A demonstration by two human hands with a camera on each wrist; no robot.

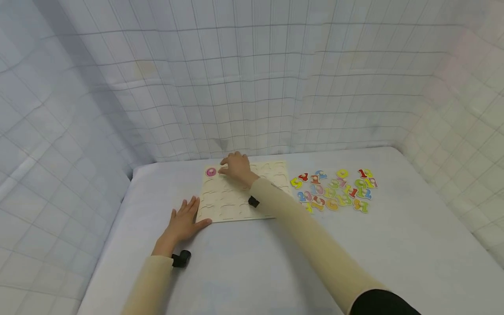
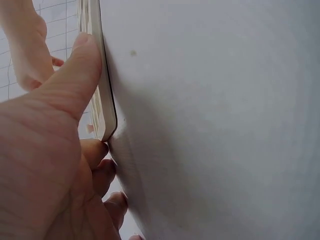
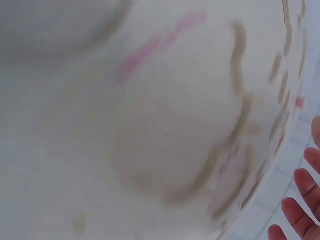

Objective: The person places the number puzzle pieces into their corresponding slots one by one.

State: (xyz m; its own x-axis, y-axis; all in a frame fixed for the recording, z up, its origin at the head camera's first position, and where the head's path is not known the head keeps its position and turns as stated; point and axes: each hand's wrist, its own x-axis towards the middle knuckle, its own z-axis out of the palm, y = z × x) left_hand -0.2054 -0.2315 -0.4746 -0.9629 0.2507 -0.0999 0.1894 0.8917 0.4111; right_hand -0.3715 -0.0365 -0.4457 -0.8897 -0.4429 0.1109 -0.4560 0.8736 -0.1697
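Observation:
A cream puzzle board (image 1: 224, 203) with shallow number-shaped recesses lies flat on the table. In its far left corner sits a round pink piece (image 1: 211, 172) with a knob. My right hand (image 1: 237, 167) is over the far side of the board, just right of that piece, with loosely bent fingers and nothing held. The right wrist view shows its fingers (image 3: 302, 182) spread apart. My left hand (image 1: 184, 222) rests at the board's near left corner. Its thumb (image 2: 82, 65) lies along the near edge, and the other fingers reach along the left side.
Several colourful number pieces, among them a yellow five (image 1: 296, 183) and a red four (image 1: 303, 177), lie scattered on the white-covered table (image 1: 244, 262) right of the board. A white checked cloth (image 1: 252, 78) hangs behind the table and at both sides.

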